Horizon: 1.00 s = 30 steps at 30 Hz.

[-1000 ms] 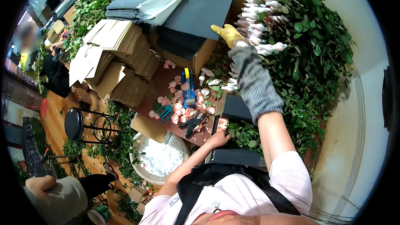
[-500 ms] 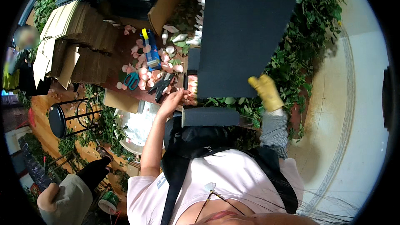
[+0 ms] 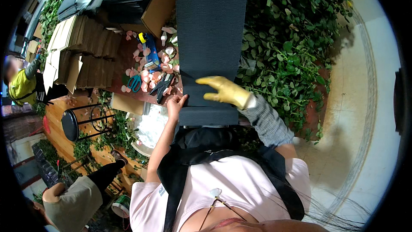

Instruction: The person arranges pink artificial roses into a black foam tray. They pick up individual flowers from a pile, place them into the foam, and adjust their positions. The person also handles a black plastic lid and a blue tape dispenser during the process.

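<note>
A black corrugated cardboard sheet (image 3: 211,25) stands lengthwise in front of me, folded over, with its ribbed face up. Its near end carries a short folded flap (image 3: 208,115). My left hand (image 3: 175,106), bare, is closed with thumb and fingertips at the sheet's lower left edge. Over the sheet's lower part, my right hand (image 3: 225,91) in a yellow glove has its thumb and fingers apart. Whether the glove presses on the cardboard I cannot tell. Whatever lies inside the fold is hidden.
Left of the sheet lie black-handled pliers or cutters (image 3: 161,87), teal scissors (image 3: 134,83), a blue tape dispenser (image 3: 151,51) and pink petals. Stacked brown cardboard (image 3: 92,38) stands farther left. Leafy stems (image 3: 287,60) heap at right. A black stool (image 3: 71,124) and two people are at left.
The wide black sheet has been folded over leftward into a narrower strip, covering the pink blooms seen beside it. My gloved right hand has moved left across it; my left hand stays at the left edge.
</note>
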Each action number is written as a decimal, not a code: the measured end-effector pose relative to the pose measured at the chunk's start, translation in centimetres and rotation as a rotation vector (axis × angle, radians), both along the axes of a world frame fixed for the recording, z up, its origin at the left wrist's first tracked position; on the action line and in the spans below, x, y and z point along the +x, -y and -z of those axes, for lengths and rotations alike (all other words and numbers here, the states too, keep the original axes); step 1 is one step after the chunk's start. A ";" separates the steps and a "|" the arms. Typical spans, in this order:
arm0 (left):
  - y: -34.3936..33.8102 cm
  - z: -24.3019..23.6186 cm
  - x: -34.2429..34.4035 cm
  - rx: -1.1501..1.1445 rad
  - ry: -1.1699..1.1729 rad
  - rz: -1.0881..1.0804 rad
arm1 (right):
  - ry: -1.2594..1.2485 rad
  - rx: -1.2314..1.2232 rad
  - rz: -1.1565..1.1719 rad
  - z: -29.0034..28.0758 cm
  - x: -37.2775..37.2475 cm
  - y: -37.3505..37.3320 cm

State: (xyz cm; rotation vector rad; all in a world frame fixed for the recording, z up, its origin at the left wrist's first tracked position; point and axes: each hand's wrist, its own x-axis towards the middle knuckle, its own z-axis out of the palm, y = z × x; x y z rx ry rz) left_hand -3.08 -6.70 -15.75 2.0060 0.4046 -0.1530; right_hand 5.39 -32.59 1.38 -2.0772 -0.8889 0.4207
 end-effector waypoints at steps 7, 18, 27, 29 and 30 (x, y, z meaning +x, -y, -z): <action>-1.6 -1.1 1.1 0.155 -0.052 0.249 | 0.311 -0.997 -0.243 7.2 -0.7 -5.2; 5.7 -15.9 10.8 0.676 0.733 0.726 | 0.187 -0.846 -0.156 9.0 -0.8 -5.5; 7.2 -14.4 12.8 0.603 0.545 0.703 | 0.106 -0.803 -0.084 9.8 0.2 -4.5; 4.9 -15.2 11.6 0.424 0.568 0.672 | 0.198 -0.839 -0.142 8.0 -0.2 -5.5; 3.8 -15.8 11.0 0.342 0.610 0.652 | 0.242 -0.860 -0.161 6.8 -0.5 -5.5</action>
